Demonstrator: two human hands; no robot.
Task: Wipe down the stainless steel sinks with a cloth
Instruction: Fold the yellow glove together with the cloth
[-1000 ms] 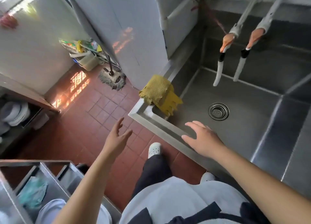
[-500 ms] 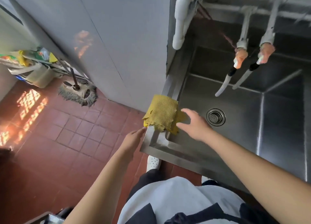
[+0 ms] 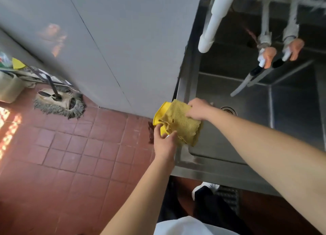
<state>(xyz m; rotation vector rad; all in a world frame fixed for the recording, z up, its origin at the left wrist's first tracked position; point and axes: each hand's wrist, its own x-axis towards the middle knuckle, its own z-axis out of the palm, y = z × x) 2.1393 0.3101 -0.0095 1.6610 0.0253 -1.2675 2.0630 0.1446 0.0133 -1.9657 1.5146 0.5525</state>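
A stainless steel sink (image 3: 220, 151) is filling the right side, its drain (image 3: 229, 110) half hidden behind the right forearm. A mop head (image 3: 59, 103) is lying on the red tiled floor (image 3: 70, 155) by the grey wall. The yellow cloth (image 3: 181, 123) is sitting bunched over the sink's front left corner. The right hand (image 3: 198, 109) is gripping its upper edge, while the left hand (image 3: 165, 142) is pinching its lower folds.
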